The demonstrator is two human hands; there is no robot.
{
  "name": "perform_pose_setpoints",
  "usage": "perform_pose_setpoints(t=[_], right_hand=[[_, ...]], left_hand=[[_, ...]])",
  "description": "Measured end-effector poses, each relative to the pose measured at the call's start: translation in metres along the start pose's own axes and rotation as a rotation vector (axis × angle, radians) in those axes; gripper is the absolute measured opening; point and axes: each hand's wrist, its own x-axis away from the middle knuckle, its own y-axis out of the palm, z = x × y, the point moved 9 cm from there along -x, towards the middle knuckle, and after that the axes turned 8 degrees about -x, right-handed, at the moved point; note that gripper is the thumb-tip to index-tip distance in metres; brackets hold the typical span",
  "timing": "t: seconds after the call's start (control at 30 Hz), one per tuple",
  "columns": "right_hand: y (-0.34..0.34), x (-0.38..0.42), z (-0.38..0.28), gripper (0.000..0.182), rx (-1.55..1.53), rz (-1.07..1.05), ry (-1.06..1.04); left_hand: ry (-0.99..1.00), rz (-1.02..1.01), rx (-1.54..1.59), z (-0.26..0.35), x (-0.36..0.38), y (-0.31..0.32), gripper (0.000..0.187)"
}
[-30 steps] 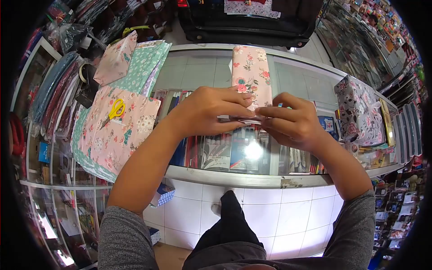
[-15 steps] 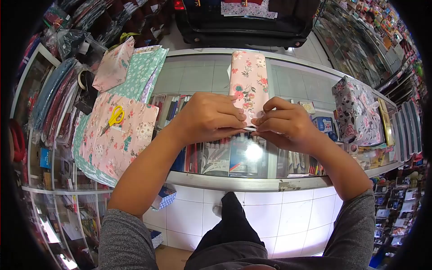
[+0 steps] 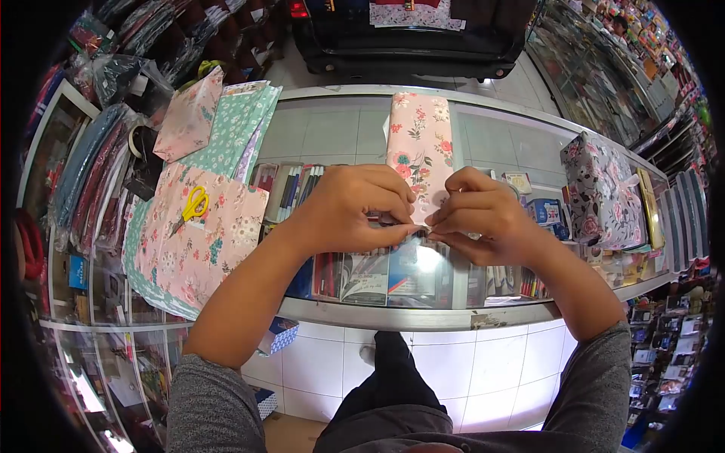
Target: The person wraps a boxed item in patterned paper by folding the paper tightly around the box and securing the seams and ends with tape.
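A long flat package in pink floral wrapping paper lies lengthwise on the glass counter, pointing away from me. At its near end, my left hand is closed, with thumb and forefinger pinching the edge of the paper. Opposite it, my right hand pinches the same edge from the right, its fingertips almost meeting the left thumb. The folded paper end itself is mostly hidden behind my fingers. Yellow-handled scissors rest to the left on pink floral sheets.
Green floral paper and a pink floral wrapped item lie at the back left, near a tape roll. A grey floral wrapped box stands at the right. The metal counter edge runs in front of me.
The whole view has shifted slightly, so the counter sits a little lower. My fingertips have come closer together at the package's near end, with the left thumb now stretched along the edge.
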Motion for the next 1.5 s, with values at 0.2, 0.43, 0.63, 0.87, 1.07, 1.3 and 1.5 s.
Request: perform_pose_setpoints(t=[0.2,0.43,0.63,0.87,1.07,1.3,1.5], right_hand=[[0.001,0.004,0.024,0.009,-0.132,0.039,0.322],[0.007,0.018,0.043,0.011,-0.300,0.107,0.601],[0.000,0.027,0.052,0.022,-0.281,0.249,0.700],[0.003,0.031,0.057,0.026,-0.332,0.312,0.710],[0.009,0.032,0.055,0.033,-0.321,0.336,0.710],[0.016,0.041,0.066,0.071,-0.456,0.487,0.790],[0.014,0.045,0.062,0.060,-0.518,0.560,0.816]], left_hand=[[-0.126,-0.027,0.070,-0.009,0.000,0.001,0.009],[-0.263,-0.054,0.093,-0.019,0.002,0.003,0.006],[-0.369,-0.020,0.168,-0.028,0.006,-0.001,0.007],[-0.473,-0.021,0.201,-0.030,0.008,0.000,0.008],[-0.481,0.010,0.283,-0.036,0.010,0.002,0.011],[-0.663,0.163,0.486,-0.052,0.017,0.001,0.028],[-0.741,0.349,0.514,-0.054,0.022,0.001,0.025]])
